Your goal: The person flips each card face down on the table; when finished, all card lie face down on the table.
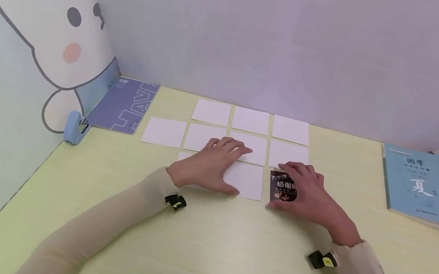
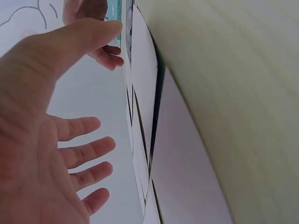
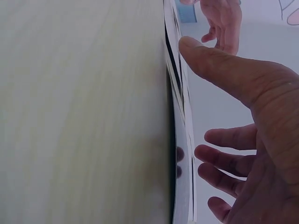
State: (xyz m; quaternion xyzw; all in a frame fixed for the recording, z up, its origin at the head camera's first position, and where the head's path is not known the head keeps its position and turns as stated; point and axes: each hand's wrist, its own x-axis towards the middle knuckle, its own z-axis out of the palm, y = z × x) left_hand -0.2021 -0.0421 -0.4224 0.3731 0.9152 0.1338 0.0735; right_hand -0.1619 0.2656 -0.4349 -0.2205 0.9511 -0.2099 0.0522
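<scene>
White cards lie in three rows on the table, such as one at the back left (image 1: pixel 211 112) and one in the front row (image 1: pixel 250 182). At the right end of the front row is a dark card (image 1: pixel 281 184) with white Chinese characters and orange plant drawings, partly covered by a hand. My left hand (image 1: pixel 209 167) hovers over the front and middle rows, fingers spread and loosely bent. Over the dark card hovers my right hand (image 1: pixel 309 195), thumb and fingers apart. Both wrist views show the left palm (image 2: pixel 37 163) and right palm (image 3: pixel 273 154) with nothing held.
A purple spiral notebook (image 1: pixel 122 104) lies at the back left, with a blue stapler-like object (image 1: pixel 75 127) beside it. On the right is a thick blue book (image 1: pixel 420 185). A pale wall (image 1: pixel 282 46) rises behind the table (image 1: pixel 226 254).
</scene>
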